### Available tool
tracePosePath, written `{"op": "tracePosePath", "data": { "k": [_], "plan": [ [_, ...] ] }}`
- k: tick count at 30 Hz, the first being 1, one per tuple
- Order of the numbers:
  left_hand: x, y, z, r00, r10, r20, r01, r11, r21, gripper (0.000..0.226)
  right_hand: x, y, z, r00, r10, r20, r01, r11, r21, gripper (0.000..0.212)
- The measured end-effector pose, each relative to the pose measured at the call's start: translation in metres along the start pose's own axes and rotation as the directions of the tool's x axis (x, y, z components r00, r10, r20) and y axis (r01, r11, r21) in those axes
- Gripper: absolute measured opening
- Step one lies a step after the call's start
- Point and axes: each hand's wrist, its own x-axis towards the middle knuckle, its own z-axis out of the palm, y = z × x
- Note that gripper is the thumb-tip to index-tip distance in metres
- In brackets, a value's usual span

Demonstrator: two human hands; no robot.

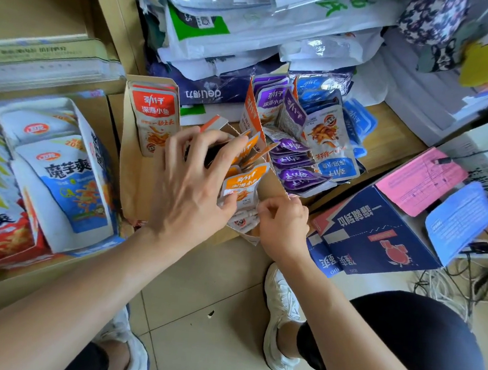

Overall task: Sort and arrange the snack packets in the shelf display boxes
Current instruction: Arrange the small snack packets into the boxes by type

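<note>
Left grip (195, 180) curls over a bunch of orange foil snack packets (241, 184) standing in one brown cardboard display box (274, 184), wrist bent down; right grip (283, 224) pinches their white bottom edges. Three purple foil packets (294, 176) lie flat just beside.

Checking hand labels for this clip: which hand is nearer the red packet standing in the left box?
Left. The left hand lies just right of the red packet, gripping the orange packets; the right hand is farther right and lower in view, pinching those packets' near edge.
</note>
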Motion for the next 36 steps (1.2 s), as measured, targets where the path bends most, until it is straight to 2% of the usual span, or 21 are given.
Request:
{"op": "tracePosePath", "data": {
  "k": [2, 5, 7, 8, 10, 11, 13, 15, 20, 24, 31, 34, 36],
  "plan": [
    [0.0, -0.001, 0.0, 1.0, -0.005, 0.018, 0.005, 1.0, -0.002, 0.083, -0.002, 0.0, 0.001, 0.997, 0.039, 0.063, -0.047, 0.989, 0.14, 0.022],
    [0.0, 0.0, 0.001, 0.999, -0.018, 0.031, 0.018, 1.0, 0.0, 0.087, -0.005, -0.002, -0.005, 0.987, 0.077, 0.142, -0.127, 0.912, 0.39, 0.023],
    [0.001, -0.001, 0.001, 1.0, -0.022, 0.021, 0.022, 1.0, -0.009, 0.084, -0.009, -0.003, -0.013, 0.99, 0.051, 0.135, -0.104, 0.899, 0.425, 0.018],
    [0.002, -0.002, 0.001, 1.0, -0.029, 0.012, 0.029, 0.999, -0.024, 0.081, -0.01, -0.002, -0.015, 0.996, 0.022, 0.085, -0.051, 0.932, 0.359, 0.012],
    [0.003, -0.004, 0.0, 0.999, -0.051, -0.001, 0.051, 0.997, -0.061, 0.077, -0.012, 0.002, -0.018, 0.996, -0.077, -0.044, 0.079, 0.995, 0.061, 0.012],
    [0.004, -0.005, -0.001, 0.998, -0.059, -0.002, 0.059, 0.995, -0.077, 0.076, -0.014, 0.002, -0.019, 0.988, -0.136, -0.076, 0.129, 0.988, -0.09, 0.015],
    [0.004, -0.004, -0.003, 0.998, -0.069, 0.003, 0.069, 0.994, -0.089, 0.074, -0.014, 0.002, -0.019, 0.983, -0.172, -0.065, 0.151, 0.957, -0.247, 0.02],
    [0.005, -0.003, -0.004, 0.997, -0.075, 0.015, 0.076, 0.993, -0.086, 0.074, -0.013, 0.001, -0.019, 0.989, -0.146, -0.039, 0.127, 0.946, -0.298, 0.023],
    [0.008, 0.0, -0.003, 0.995, -0.101, 0.005, 0.1, 0.983, -0.152, 0.071, -0.009, -0.004, -0.02, 0.997, -0.083, -0.002, 0.079, 0.96, -0.269, 0.019],
    [0.008, 0.0, -0.002, 0.995, -0.102, -0.009, 0.099, 0.98, -0.175, 0.069, -0.013, -0.003, -0.023, 0.996, -0.061, -0.064, 0.048, 0.983, -0.179, 0.008],
    [0.011, -0.005, 0.0, 0.989, -0.146, 0.004, 0.142, 0.956, -0.257, 0.077, -0.011, 0.003, -0.021, 0.998, 0.008, -0.059, -0.005, 0.999, 0.046, 0.011],
    [0.013, -0.006, -0.002, 0.985, -0.174, -0.013, 0.164, 0.949, -0.267, 0.081, -0.014, 0.002, -0.022, 1.0, 0.021, -0.011, -0.018, 0.973, 0.229, 0.013],
    [0.013, -0.006, -0.003, 0.981, -0.192, -0.01, 0.182, 0.947, -0.264, 0.086, -0.018, 0.002, -0.026, 0.998, 0.048, 0.032, -0.056, 0.921, 0.385, 0.017]
  ]
}}
